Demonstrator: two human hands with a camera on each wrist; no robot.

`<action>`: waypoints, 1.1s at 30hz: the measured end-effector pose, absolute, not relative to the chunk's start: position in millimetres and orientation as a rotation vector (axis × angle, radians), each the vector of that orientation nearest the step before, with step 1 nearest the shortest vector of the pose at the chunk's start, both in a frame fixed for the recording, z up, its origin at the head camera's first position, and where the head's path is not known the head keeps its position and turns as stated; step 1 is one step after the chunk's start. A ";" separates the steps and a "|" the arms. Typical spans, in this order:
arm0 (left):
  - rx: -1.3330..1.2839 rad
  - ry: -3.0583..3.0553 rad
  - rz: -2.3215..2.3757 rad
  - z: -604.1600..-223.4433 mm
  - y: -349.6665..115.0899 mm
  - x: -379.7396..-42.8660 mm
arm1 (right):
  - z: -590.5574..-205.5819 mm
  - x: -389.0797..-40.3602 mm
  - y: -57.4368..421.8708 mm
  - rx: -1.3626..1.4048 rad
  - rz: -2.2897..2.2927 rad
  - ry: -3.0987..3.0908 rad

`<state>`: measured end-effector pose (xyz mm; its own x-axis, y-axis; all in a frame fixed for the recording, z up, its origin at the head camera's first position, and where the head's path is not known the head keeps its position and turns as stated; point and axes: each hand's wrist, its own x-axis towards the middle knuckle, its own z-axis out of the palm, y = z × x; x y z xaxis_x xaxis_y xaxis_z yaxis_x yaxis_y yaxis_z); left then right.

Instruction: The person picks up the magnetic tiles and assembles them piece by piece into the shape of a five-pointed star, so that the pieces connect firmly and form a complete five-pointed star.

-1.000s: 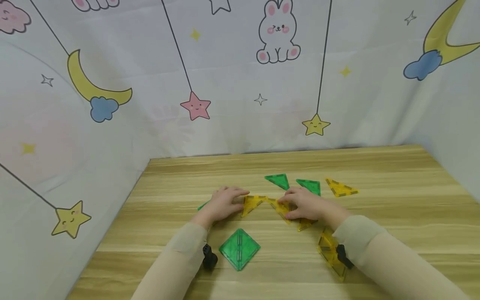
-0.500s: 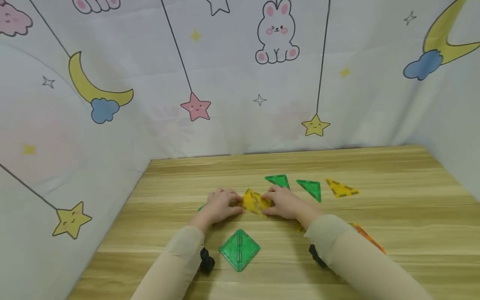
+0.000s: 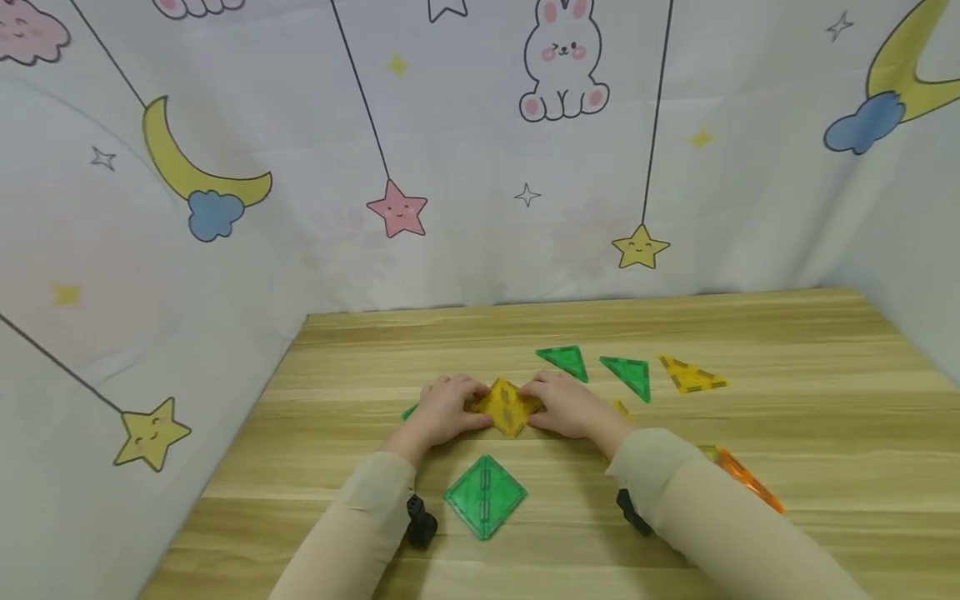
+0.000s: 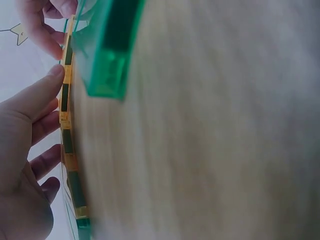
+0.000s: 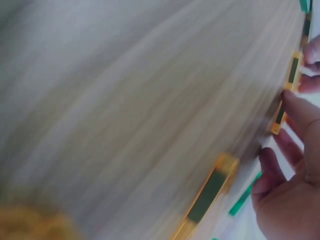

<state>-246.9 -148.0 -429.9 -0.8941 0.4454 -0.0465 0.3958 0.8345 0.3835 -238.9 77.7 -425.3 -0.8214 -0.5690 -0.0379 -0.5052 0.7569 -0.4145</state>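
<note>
Two yellow triangular magnetic tiles (image 3: 507,408) lie edge to edge in a diamond shape on the table, between the hands. My left hand (image 3: 444,408) pinches the left one between thumb and fingers. From the other side, my right hand (image 3: 566,407) pinches the right tile at its outer corner. In the right wrist view, the right thumb lies along the edge of a yellow tile (image 5: 280,112). Nearer to me, two green triangular tiles (image 3: 486,497) form another diamond. A green tile (image 3: 408,412) shows partly behind the left hand.
Two green triangles (image 3: 566,360) and a yellow triangle (image 3: 690,377) lie toward the back. One yellow tile (image 3: 622,409) is mostly hidden behind the right wrist. An orange tile (image 3: 750,479) shows beside the right sleeve. Behind the table hangs a printed cloth (image 3: 450,275).
My right hand has moved left with its yellow tile, which now meets the left hand's tile to form a diamond. The left hand has barely moved.
</note>
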 end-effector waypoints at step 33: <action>0.757 2.763 0.577 -402.2 -101.6 -271.6 | -410.6 -250.8 151.3 -0.710 -0.578 2.759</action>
<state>-271.6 -101.6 -402.2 -0.8437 0.5266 -0.1044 0.4408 0.7905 0.4252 -250.8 151.3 -410.6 -0.8550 -0.5035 -0.1245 -0.4111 0.8042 -0.4292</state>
